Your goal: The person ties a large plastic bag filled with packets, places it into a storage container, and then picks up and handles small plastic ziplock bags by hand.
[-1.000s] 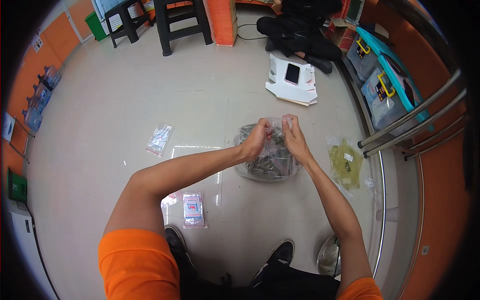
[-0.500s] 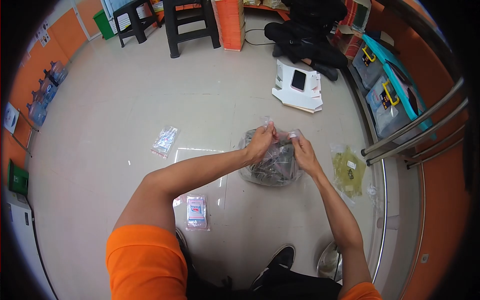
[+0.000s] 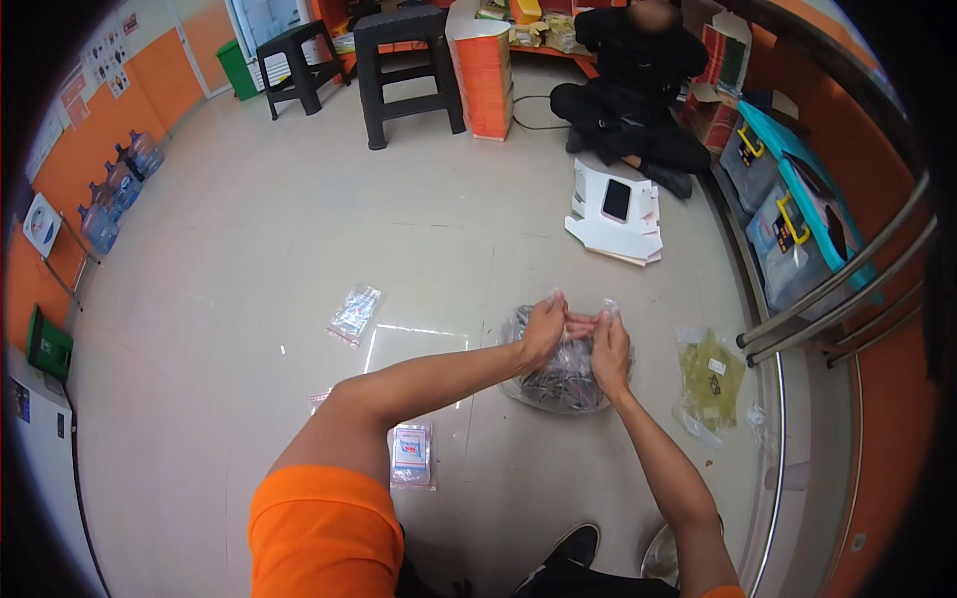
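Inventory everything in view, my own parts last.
Filled bag: 1, clear, under both hands
Flat packets: at least 3, whitish, floor left
Flat bag: 1, yellow, floor right
Cardboard: 1 pile, white, floor ahead
Phone: 1, black, on cardboard
Stools: 2, black, far back
Stack: 1, orange, beside stools
Jugs: at least 4, blue, left wall
Boxes: 2, teal-lidded, right
Seated person: 1, black clothes, far back
Left hand: 1, bare, bag's top
Right hand: 1, bare, bag's top
Shoe: 1, black, bottom

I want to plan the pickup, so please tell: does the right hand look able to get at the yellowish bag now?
Probably yes: the right hand has open floor towards the yellowish bag, but it pinches the top of the clear bag, so it should let go first.
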A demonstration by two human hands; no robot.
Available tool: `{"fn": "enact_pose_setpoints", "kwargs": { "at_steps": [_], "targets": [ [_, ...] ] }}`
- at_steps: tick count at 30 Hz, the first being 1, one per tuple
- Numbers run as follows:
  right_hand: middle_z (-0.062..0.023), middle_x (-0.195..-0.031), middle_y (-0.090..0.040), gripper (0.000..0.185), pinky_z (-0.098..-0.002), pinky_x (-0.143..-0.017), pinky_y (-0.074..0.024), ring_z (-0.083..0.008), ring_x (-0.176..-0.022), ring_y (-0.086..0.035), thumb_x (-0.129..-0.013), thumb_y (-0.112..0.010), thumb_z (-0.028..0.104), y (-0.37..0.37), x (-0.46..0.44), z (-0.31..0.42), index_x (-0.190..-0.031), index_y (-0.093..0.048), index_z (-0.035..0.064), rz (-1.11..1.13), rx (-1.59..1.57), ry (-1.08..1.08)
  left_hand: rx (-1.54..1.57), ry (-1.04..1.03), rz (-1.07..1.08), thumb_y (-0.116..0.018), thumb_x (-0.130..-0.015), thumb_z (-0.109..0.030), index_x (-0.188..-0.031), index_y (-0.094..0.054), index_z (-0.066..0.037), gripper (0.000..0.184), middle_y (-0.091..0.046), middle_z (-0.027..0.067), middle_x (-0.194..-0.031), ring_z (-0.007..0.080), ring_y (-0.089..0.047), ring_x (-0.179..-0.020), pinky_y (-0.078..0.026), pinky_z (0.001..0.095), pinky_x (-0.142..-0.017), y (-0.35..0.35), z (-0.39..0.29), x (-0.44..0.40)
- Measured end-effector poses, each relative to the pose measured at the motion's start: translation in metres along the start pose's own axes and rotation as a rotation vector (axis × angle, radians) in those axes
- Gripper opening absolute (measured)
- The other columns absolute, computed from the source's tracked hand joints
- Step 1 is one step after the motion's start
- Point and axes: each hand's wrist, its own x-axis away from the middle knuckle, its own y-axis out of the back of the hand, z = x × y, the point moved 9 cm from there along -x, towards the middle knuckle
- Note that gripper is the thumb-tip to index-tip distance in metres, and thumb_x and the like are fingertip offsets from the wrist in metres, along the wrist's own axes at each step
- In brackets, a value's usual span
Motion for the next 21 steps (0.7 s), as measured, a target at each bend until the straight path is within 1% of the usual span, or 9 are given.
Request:
{"fn": "enact_pose_setpoints", "kwargs": {
  "at_steps": [1,2,7,10,13,14,16,19,21],
  "targets": [
    [-0.0108,-0.065,-0.055,0.039,-0.0371,-0.057,-0.0405,-0.0197,-0.058,-0.053,-0.105,-0.040,0.032,0.001,-0.001,-0.009,-0.093,-0.057,-0.0009,0.007,-0.044,-0.044,0.073,0.069,-0.023,-0.028,-0.108,-0.035,-0.084,-0.044,-0.004,0.043,-0.063,0.0150,-0.087,0.0258,-0.067,-0.085,-0.059,0.0360,-0.082,0.005,0.010,-0.002],
    [-0.0075,-0.064,-0.053,0.039,-0.0354,-0.056,-0.0393,-0.0165,-0.058,-0.050,-0.105,-0.040,0.032,0.002,-0.002,-0.018,-0.092,-0.058,0.0001,0.016,-0.089,-0.087,0.069,0.060,-0.086,-0.032,-0.107,-0.038,-0.089,-0.048,-0.005,0.040,-0.060,0.0089,-0.078,0.0175,-0.061,-0.069,-0.055,0.0317,-0.064,0.013,0.018,-0.007],
    [-0.0003,-0.063,-0.045,0.038,-0.0319,-0.054,-0.0360,-0.0102,-0.057,-0.043,-0.105,-0.041,0.033,0.003,0.001,-0.013,-0.090,-0.059,0.0030,0.081,-0.155,-0.130,-0.469,0.069,0.027,-0.043,-0.104,-0.038,-0.102,-0.055,-0.010,0.030,-0.045,-0.0039,-0.069,0.0096,-0.040,-0.058,-0.032,0.0272,-0.052,0.001,0.020,-0.011],
    [-0.0070,-0.064,-0.053,0.038,-0.0364,-0.056,-0.0389,-0.0182,-0.057,-0.049,-0.105,-0.042,0.032,0.003,-0.001,-0.004,-0.092,-0.059,0.0005,0.103,-0.068,-0.069,-0.417,0.039,0.183,-0.047,-0.101,-0.043,-0.114,-0.049,-0.008,0.037,-0.049,-0.0011,-0.080,0.0097,-0.045,-0.068,-0.038,0.0263,-0.059,-0.016,0.011,-0.005],
    [-0.0164,-0.066,-0.058,0.038,-0.0422,-0.057,-0.0415,-0.0303,-0.058,-0.056,-0.104,-0.044,0.031,-0.002,-0.001,0.005,-0.094,-0.059,-0.0020,0.127,0.081,0.022,-0.328,0.196,0.153,-0.051,-0.097,-0.051,-0.128,-0.037,-0.008,0.054,-0.048,0.0046,-0.100,0.0111,-0.045,-0.082,-0.041,0.0284,-0.067,-0.015,0.016,0.005],
    [-0.0194,-0.068,-0.059,0.038,-0.0442,-0.058,-0.0422,-0.0343,-0.059,-0.057,-0.103,-0.045,0.031,-0.003,-0.002,0.006,-0.095,-0.060,-0.0026,0.167,0.138,0.033,-0.378,0.181,0.311,-0.050,-0.094,-0.062,-0.142,-0.018,-0.006,0.080,-0.041,0.0119,-0.125,0.0180,-0.047,-0.104,-0.045,0.0347,-0.085,-0.021,0.016,0.006],
    [-0.0234,-0.067,-0.059,0.037,-0.0459,-0.057,-0.0420,-0.0379,-0.058,-0.058,-0.102,-0.046,0.030,-0.005,-0.002,0.020,-0.094,-0.060,-0.0042,0.214,0.177,0.092,-0.480,0.139,0.353,-0.047,-0.091,-0.069,-0.135,-0.027,-0.005,0.080,-0.044,0.0084,-0.103,0.0144,-0.045,-0.086,-0.042,0.0294,-0.071,-0.019,0.017,0.005],
    [-0.0258,-0.064,-0.057,0.036,-0.0458,-0.054,-0.0410,-0.0381,-0.055,-0.057,-0.101,-0.048,0.026,-0.007,0.001,0.032,-0.092,-0.060,-0.0063,0.245,0.182,0.188,-0.647,0.025,0.366,-0.042,-0.087,-0.079,-0.129,-0.040,0.003,0.092,-0.052,0.0102,-0.098,0.0165,-0.049,-0.088,-0.044,0.0297,-0.077,-0.023,0.017,0.010],
    [-0.0266,-0.067,-0.059,0.034,-0.0466,-0.055,-0.0426,-0.0403,-0.059,-0.060,-0.100,-0.049,0.025,-0.008,0.001,0.026,-0.093,-0.060,-0.0066,0.258,0.266,0.194,-0.807,-0.014,0.530,-0.041,-0.086,-0.080,-0.128,-0.048,0.006,0.096,-0.058,0.0138,-0.107,0.0199,-0.053,-0.096,-0.044,0.0311,-0.084,-0.037,0.012,0.014]
  ]
}}
